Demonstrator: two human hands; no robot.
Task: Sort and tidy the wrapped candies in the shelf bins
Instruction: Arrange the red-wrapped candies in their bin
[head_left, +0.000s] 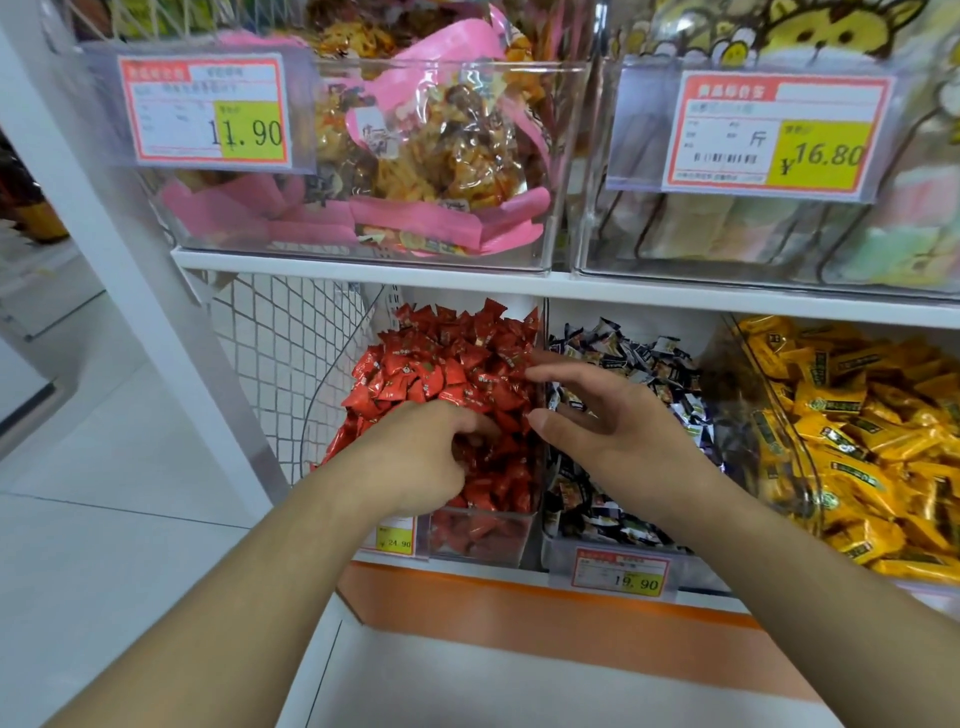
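Observation:
A clear bin (480, 540) on the lower shelf is heaped with red wrapped candies (447, 364). My left hand (415, 457) reaches into the front of that heap, its fingers curled down among the red candies; whether it holds one is hidden. My right hand (597, 410) hovers with fingers spread and relaxed above the divider between the red bin and the neighbouring bin of dark blue and white wrapped candies (639, 358). It holds nothing that I can see.
To the right lies a bin of yellow wrapped candies (857, 441). Price tags (621, 574) hang on the bin fronts. The upper shelf (363, 267) carries clear bins of pink-wrapped snacks (426, 156) and pastel packs (769, 228). A white wire mesh (280, 364) closes the left side.

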